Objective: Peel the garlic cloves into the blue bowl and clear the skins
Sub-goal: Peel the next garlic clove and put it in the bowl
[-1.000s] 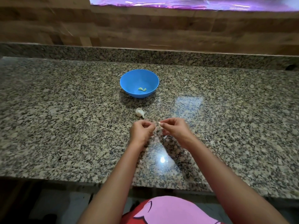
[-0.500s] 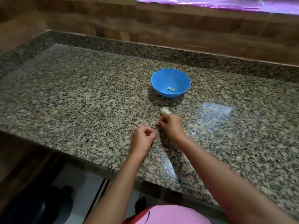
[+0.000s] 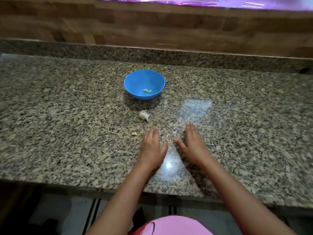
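- Granite counter (image 3: 67, 133) now carries both hands flat, palms down; one second ago they were pinching a small piece together at the fingertips.
- Left hand (image 3: 151, 146) lies with its fingers straight and close together, and it holds nothing; half a second ago it was a closed fist.
- Right hand (image 3: 193, 143) is also spread flat and holds nothing. It has come back from the garlic head remnant (image 3: 144, 115), which it was reaching half a second ago.
- Between the two hands, a few pale skin scraps (image 3: 168, 135) lie on the counter.
- One small loose clove (image 3: 134, 133) sits just beside the left hand, on its left side; I cannot tell whether it is peeled.
- Blue bowl (image 3: 135, 78) stands beyond the garlic remnant, well apart from the hands, with two peeled cloves (image 3: 147, 90) at its bottom.
- My judgement is that peeling has paused and the hands seem placed to gather the skins. The remnant and the loose clove are not yet in the bowl, so work remains.
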{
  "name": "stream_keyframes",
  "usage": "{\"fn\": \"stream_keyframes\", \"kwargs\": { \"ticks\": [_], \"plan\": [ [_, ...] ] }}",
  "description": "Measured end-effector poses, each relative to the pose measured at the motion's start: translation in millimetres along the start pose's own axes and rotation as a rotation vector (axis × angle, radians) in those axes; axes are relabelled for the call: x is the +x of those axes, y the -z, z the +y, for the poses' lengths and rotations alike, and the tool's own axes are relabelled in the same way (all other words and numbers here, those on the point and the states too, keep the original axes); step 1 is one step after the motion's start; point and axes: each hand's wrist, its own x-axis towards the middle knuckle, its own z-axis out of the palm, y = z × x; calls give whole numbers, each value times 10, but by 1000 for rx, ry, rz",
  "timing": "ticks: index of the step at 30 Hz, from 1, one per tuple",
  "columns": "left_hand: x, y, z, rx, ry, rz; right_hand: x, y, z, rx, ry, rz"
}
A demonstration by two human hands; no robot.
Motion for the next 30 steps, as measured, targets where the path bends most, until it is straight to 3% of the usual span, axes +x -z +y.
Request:
{"fn": "stream_keyframes", "kwargs": {
  "ticks": [4,12,18,21,26,30],
  "plan": [
    [150,-108,23,139,-48,-81,205,19,24,-128,62,-107],
    [35,-23,-47,-301,19,41,88,-74,-298,-33,392,-123],
    [95,26,-68,-169,17,27,-86,-153,-157,-178,288,-91],
    [73,17,-103,-118,0,-17,-52,-178,-266,-114,329,-94],
    [-86,121,-160,-298,32,4,-121,-86,-364,44,489,-1],
    [-142,190,-141,-359,62,-33,-238,-13,-224,91,490,87]
  ]
}}
